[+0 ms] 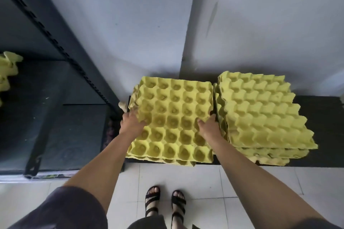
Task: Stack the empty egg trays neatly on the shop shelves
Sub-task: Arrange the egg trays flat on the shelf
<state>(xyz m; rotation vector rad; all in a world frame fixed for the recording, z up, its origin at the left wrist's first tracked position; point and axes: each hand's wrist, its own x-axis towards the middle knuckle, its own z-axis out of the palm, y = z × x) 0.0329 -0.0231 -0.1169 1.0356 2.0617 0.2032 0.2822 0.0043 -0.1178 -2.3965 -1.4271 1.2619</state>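
The thumb of the left hand [133,121] is pressed into a cup while its fingers [132,112] curl over the near-left edge of the top tray [173,117]. The right hand [209,126] mirrors it, thumb on the top face and fingers [213,116] hooked down over the right edge, so both hands grasp the same tray from opposite sides. That looks like a sensible hold for thin moulded pulp, since it keeps the sheet flat instead of letting it fold. Just under the fingers lies the rest of the left pile [167,161], its lower trays peeking out unevenly at the front and left. The tray in hand seems to sit nested on it, though whether it has lifted clear I cannot tell. Right beside the right fingers, across only a narrow gap, stands the right pile [260,109], taller and a little skewed, so those knuckles have little room. Both piles rest on a low black platform [325,130] against the wall [130,24]. Past the left fingers rises the dark metal shelf [55,42], with a few yellow trays [7,72] already on it at its far end and a bare board nearer. Toward the person, the tiled floor [186,178] leaves open room to step back and swing left.
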